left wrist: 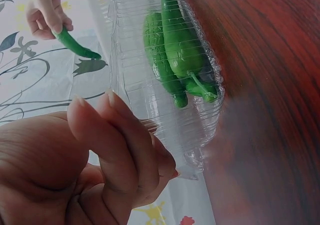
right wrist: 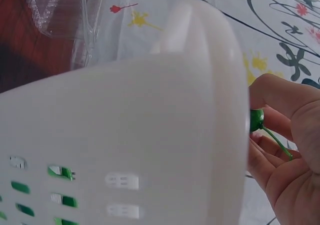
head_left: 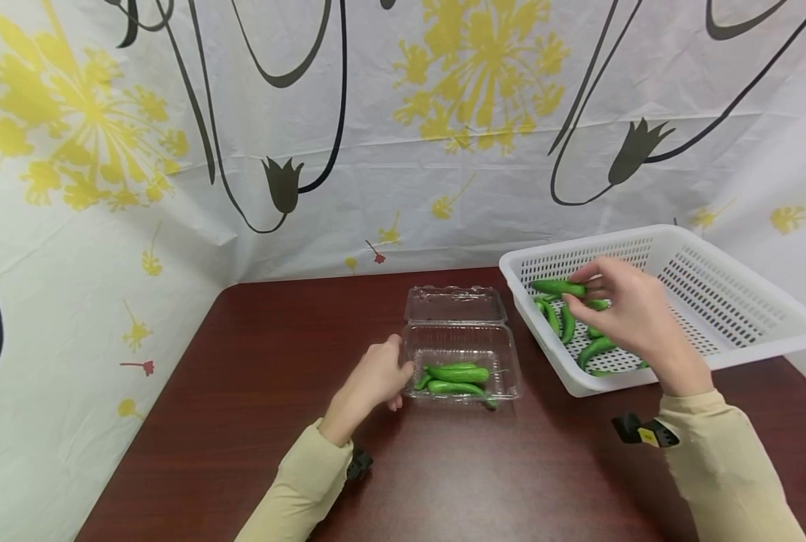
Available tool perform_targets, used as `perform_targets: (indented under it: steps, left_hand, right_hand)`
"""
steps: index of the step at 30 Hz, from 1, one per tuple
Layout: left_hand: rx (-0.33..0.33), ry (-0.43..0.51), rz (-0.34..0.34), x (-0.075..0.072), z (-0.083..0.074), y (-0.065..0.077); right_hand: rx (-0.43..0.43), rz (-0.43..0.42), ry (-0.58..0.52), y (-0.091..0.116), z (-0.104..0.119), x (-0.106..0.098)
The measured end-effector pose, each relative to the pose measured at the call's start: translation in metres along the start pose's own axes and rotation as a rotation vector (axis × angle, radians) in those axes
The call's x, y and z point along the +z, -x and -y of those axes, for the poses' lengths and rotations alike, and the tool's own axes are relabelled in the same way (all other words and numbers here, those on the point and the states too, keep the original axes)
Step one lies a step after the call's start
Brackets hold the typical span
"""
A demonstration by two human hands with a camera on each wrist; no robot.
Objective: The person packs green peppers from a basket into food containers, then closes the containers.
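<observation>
My right hand [head_left: 615, 305] pinches a green chili pepper [head_left: 557, 287] by its stem end, above the left part of a white perforated basket [head_left: 755, 350]. In the left wrist view the held pepper [left wrist: 75, 45] hangs at a slant from the fingertips. More green peppers [head_left: 595, 350] lie in the basket under this hand. My left hand [head_left: 374, 373] holds the left edge of a clear plastic clamshell box [head_left: 511, 354], its fingers curled at the rim. A few green peppers [head_left: 457, 374] lie inside the box, and its lid [head_left: 455, 305] is folded back.
Both containers stand on a dark red-brown table [head_left: 294, 339], the basket just right of the box. A white patterned sheet [head_left: 348, 135] hangs behind the table and along its sides. The basket's wall [right wrist: 125, 115] fills much of the right wrist view.
</observation>
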State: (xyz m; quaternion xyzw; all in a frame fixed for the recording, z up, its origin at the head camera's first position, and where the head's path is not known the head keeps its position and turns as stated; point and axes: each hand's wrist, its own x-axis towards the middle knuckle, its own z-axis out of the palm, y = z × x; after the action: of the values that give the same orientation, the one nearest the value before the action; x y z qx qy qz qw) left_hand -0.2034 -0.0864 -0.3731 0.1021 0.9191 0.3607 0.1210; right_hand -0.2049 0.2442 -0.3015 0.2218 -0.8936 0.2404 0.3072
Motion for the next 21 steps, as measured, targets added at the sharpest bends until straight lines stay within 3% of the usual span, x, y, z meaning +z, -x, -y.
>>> perform_targets:
  steps: [21]
  left_hand:
    - [-0.007, -0.013, 0.004, 0.000, 0.000, 0.000]
  right_hand:
    - [-0.045, 0.035, -0.055, 0.001, 0.009, 0.014]
